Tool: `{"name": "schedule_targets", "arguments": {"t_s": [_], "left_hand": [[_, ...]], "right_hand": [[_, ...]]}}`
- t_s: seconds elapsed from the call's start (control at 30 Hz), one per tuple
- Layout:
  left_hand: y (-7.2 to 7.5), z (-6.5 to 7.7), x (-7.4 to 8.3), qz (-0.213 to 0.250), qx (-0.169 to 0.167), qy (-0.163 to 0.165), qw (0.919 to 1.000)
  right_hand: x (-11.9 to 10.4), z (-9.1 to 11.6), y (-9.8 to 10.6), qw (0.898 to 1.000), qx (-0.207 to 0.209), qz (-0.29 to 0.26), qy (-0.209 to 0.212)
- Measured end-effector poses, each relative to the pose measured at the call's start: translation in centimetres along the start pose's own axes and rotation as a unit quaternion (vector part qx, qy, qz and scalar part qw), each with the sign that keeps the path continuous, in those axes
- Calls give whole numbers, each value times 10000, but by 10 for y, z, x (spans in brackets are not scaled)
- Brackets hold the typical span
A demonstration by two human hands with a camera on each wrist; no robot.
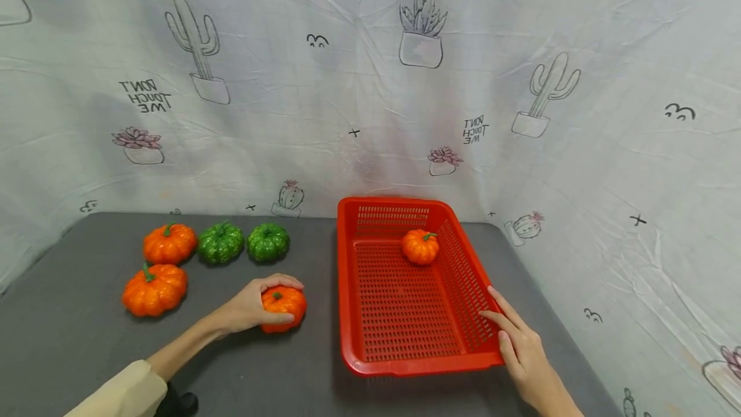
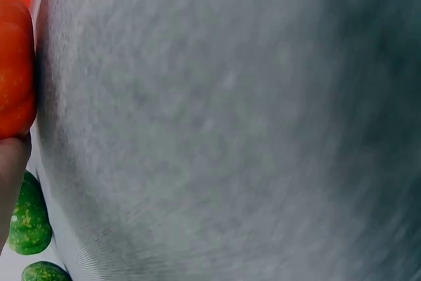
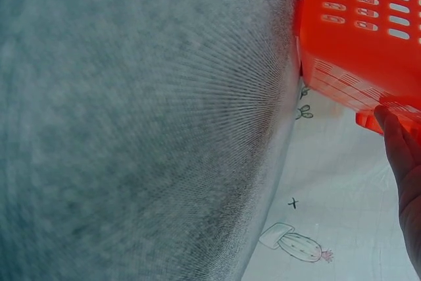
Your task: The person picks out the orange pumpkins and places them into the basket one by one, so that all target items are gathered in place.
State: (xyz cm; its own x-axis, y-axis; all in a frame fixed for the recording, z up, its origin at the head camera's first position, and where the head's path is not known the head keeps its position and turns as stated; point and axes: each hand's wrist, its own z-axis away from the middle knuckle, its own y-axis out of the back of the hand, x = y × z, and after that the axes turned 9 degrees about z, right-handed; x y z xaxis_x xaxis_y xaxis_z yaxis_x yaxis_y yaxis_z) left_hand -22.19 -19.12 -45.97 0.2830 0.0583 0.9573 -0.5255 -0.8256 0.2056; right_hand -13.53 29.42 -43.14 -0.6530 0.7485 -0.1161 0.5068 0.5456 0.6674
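Note:
My left hand (image 1: 255, 306) grips a small orange pumpkin (image 1: 287, 303), thumb on the near side and fingers over its far side. At the edge of the left wrist view that pumpkin (image 2: 14, 70) shows close over the grey tabletop. My right hand (image 1: 523, 349) holds the red plastic basket (image 1: 345, 314) by the rim at its near right corner, with a fingertip over the inner side. Another orange pumpkin (image 1: 420, 247) lies inside the basket toward the back. In the right wrist view, fingers (image 3: 395, 139) lie along the basket's outer wall (image 3: 358, 57).
Left of the basket, two green pumpkins (image 1: 221, 242) stand in a back row beside an orange pumpkin (image 1: 170, 244). One more orange pumpkin (image 1: 154, 289) sits in front of that row. A white printed cloth (image 1: 359, 82) hangs behind the grey table (image 1: 278, 378) and along its right side.

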Motion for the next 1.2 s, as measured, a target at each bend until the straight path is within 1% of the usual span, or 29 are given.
{"name": "schedule_targets", "arguments": {"t_s": [0.17, 0.27, 0.4, 0.6, 0.73, 0.83, 0.97, 1.03, 1.2], "left_hand": [[-6, 1, 2, 104, 67, 160, 9998], [-10, 2, 2, 124, 120, 148, 9997], [-14, 4, 2, 21, 242, 144, 9996], [-16, 10, 6, -185, 485, 383, 9979], [-16, 13, 11, -138, 743, 574, 9955], [-14, 12, 20, -15, 976, 729, 9926], [-12, 7, 37, 85, 1174, 855, 9894], [-10, 5, 47, 124, 1204, 872, 9888], [-11, -4, 76, 178, 1223, 829, 9889]], "right_hand": [[0, 3, 2, 9999, -52, 72, -57], [-1, 6, 3, 9998, -117, 132, -49], [-2, 8, 5, 9996, -191, 166, -85], [-4, 11, 4, 9992, -307, 118, -222], [-5, 10, 4, 9993, -287, 117, -190], [-4, 10, 3, 9994, -263, 127, -200], [-4, 7, 3, 9995, -235, 116, -201], [-3, 4, 3, 9996, -204, 126, -150], [-2, 0, 4, 9994, -225, 129, -212]]}}
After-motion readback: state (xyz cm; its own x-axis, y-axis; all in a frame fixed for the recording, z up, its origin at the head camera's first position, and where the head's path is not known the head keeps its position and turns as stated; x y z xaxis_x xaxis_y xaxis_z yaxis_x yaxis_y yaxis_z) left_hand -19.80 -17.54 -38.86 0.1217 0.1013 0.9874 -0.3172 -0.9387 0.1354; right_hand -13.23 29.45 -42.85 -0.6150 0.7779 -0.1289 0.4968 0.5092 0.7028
